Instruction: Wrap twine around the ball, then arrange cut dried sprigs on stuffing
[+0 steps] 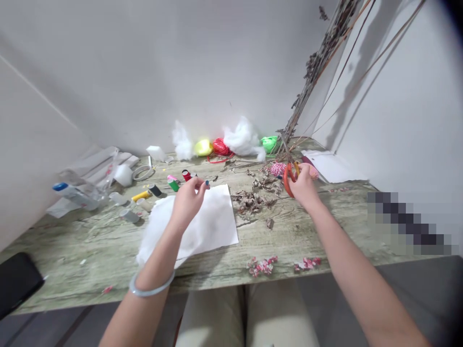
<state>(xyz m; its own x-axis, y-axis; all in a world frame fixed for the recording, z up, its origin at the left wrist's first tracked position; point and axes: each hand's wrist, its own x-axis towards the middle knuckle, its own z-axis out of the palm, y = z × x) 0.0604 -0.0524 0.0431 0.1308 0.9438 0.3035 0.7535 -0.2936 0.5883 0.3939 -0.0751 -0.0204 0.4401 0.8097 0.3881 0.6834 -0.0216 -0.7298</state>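
Observation:
My left hand (188, 202), with a pale bangle (152, 289) on its wrist, is raised over a white cloth (213, 221). Its thumb and fingers pinch a small dark-blue thing (207, 183), too small to name. Just beyond the fingers lie a green thread spool (173, 184) and a red thread spool (186, 175). Farther right, my right hand (306, 185) is closed on the orange handles of scissors (288, 181); the blades point away from me. Crumbled dry leaves (251, 201) lie between the two hands. A red-and-white ball of twine (278, 169) is close to the scissors.
Tall dried stems (307, 84) lean in the right corner. White stuffing (241, 137) and yellow (203, 147), red (220, 146) and green (269, 143) bundles line the wall. A blue-capped bottle (74, 195) lies left. Pink dried flowers (262, 265) and a phone (20, 282) are near the front edge.

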